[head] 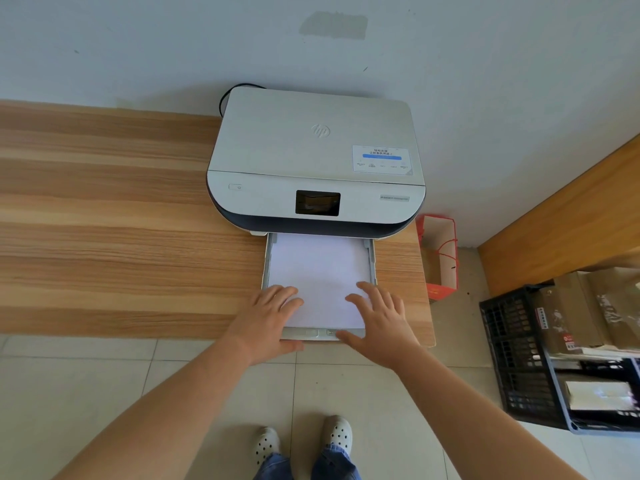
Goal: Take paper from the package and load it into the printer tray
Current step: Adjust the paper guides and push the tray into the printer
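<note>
The printer tray (372, 258) is jutting out to the surface (121, 220) edge, bare wood lying open to its left. White paper (317, 271) is lying flat inside it. The left hand (268, 317) and right hand (379, 323) are resting spread flat on the sheets' near corners, gripping nothing.

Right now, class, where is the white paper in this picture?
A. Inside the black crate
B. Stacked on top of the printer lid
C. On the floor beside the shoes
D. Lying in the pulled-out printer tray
D: the paper lies flat in the pulled-out tray under the printer, with the left hand and right hand resting on its near end.
</note>
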`<control>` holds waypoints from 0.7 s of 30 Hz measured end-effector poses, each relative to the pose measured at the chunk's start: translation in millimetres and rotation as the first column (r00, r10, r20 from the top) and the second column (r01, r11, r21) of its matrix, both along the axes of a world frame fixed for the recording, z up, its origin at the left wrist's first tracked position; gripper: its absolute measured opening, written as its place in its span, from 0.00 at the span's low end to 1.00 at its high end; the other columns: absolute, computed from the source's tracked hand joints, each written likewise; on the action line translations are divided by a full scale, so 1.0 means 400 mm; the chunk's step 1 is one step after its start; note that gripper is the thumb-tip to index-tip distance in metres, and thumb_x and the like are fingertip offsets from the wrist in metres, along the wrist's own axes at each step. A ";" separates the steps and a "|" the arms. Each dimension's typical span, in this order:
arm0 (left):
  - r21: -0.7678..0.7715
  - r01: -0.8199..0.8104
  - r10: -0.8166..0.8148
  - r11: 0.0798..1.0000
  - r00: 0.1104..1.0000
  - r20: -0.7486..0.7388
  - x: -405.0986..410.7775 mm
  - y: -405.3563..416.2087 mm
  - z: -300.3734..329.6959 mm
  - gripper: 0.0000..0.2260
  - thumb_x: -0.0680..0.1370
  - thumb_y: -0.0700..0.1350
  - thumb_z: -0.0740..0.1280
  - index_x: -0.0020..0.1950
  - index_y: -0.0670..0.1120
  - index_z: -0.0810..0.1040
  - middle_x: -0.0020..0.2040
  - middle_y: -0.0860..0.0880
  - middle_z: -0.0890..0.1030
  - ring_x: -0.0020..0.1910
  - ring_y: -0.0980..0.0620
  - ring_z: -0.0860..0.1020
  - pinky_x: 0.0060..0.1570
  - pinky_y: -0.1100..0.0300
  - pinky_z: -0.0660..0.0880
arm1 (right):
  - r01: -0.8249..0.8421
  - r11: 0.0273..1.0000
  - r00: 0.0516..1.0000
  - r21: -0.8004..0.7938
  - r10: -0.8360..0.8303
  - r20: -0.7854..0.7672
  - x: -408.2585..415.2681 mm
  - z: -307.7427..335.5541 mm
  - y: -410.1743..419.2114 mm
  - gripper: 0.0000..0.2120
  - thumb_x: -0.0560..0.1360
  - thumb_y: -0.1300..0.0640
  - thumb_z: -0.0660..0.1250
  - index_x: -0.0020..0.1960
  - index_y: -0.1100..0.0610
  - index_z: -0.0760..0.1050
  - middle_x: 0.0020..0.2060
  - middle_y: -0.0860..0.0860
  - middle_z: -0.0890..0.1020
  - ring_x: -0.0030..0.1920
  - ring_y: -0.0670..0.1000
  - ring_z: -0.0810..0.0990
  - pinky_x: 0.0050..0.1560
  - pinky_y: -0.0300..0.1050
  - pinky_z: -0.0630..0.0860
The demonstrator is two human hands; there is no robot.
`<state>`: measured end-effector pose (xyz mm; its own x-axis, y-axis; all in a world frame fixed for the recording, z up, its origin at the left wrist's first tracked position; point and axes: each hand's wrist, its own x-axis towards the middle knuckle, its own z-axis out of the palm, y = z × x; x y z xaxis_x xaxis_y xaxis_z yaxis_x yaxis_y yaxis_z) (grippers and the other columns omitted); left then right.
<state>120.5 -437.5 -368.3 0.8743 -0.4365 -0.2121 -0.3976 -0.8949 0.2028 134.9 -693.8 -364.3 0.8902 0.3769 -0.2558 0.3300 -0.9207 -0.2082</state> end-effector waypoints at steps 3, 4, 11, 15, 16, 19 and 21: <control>0.116 0.021 -0.013 0.993 0.998 -0.068 0.001 -0.011 -0.014 0.41 0.70 0.70 0.58 0.76 0.50 0.53 0.79 0.50 0.49 0.77 0.47 0.46 0.73 0.48 0.49 | -0.070 0.995 0.997 -0.074 0.067 -0.043 -0.004 -0.012 -0.005 0.40 0.69 0.26 0.56 0.74 0.45 0.55 0.77 0.50 0.52 0.77 0.55 0.49 0.74 0.59 0.45; 0.139 0.021 -0.012 0.990 0.998 -0.067 0.004 -0.013 -0.017 0.41 0.71 0.70 0.59 0.77 0.50 0.52 0.79 0.49 0.47 0.77 0.46 0.45 0.73 0.48 0.47 | -0.079 0.992 0.996 -0.095 0.074 -0.049 -0.004 -0.017 -0.004 0.41 0.69 0.26 0.57 0.75 0.45 0.53 0.77 0.50 0.51 0.77 0.56 0.48 0.75 0.60 0.44; 0.157 0.071 -0.081 0.985 0.995 0.054 0.015 -0.013 -0.018 0.33 0.73 0.64 0.62 0.73 0.48 0.63 0.76 0.47 0.61 0.75 0.45 0.57 0.72 0.46 0.55 | -0.075 0.990 0.997 -0.120 0.075 -0.010 0.019 -0.020 -0.005 0.42 0.70 0.29 0.61 0.76 0.46 0.51 0.77 0.51 0.52 0.77 0.57 0.49 0.74 0.61 0.46; 0.125 0.052 -0.068 0.991 0.990 0.120 0.026 -0.003 -0.006 0.31 0.71 0.65 0.65 0.66 0.47 0.72 0.68 0.48 0.73 0.68 0.46 0.68 0.66 0.47 0.67 | -0.094 0.990 0.996 -0.106 0.095 0.000 0.038 -0.003 -0.011 0.40 0.71 0.32 0.60 0.76 0.47 0.50 0.77 0.51 0.51 0.77 0.56 0.49 0.74 0.59 0.47; 0.133 0.056 -0.073 0.990 0.989 0.130 0.032 -0.003 -0.001 0.31 0.70 0.65 0.65 0.66 0.47 0.73 0.68 0.48 0.73 0.68 0.46 0.69 0.65 0.47 0.68 | -0.095 0.990 0.995 -0.106 0.095 0.000 0.044 0.001 -0.012 0.40 0.71 0.33 0.60 0.77 0.47 0.50 0.77 0.51 0.51 0.77 0.56 0.49 0.74 0.59 0.48; 0.151 0.036 -0.057 0.988 0.989 0.137 0.045 -0.006 0.001 0.31 0.72 0.64 0.64 0.68 0.47 0.71 0.70 0.48 0.70 0.70 0.46 0.66 0.67 0.46 0.65 | -0.091 0.991 0.996 -0.099 0.092 0.007 0.065 0.006 -0.008 0.40 0.71 0.33 0.61 0.77 0.47 0.50 0.77 0.51 0.51 0.77 0.56 0.49 0.74 0.59 0.48; 0.176 0.004 -0.029 0.984 0.990 0.137 0.053 -0.011 0.000 0.32 0.71 0.63 0.65 0.70 0.47 0.69 0.72 0.47 0.68 0.72 0.45 0.64 0.68 0.45 0.63 | -0.084 0.991 0.996 -0.100 0.087 0.020 0.080 0.009 -0.003 0.41 0.70 0.33 0.62 0.77 0.47 0.50 0.77 0.51 0.52 0.77 0.57 0.49 0.74 0.60 0.48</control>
<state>141.5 -441.8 -368.2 0.8935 -0.4180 -0.1639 -0.4259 -0.9047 -0.0144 166.7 -695.2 -360.6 0.8623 0.4260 -0.2739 0.4124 -0.9045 -0.1083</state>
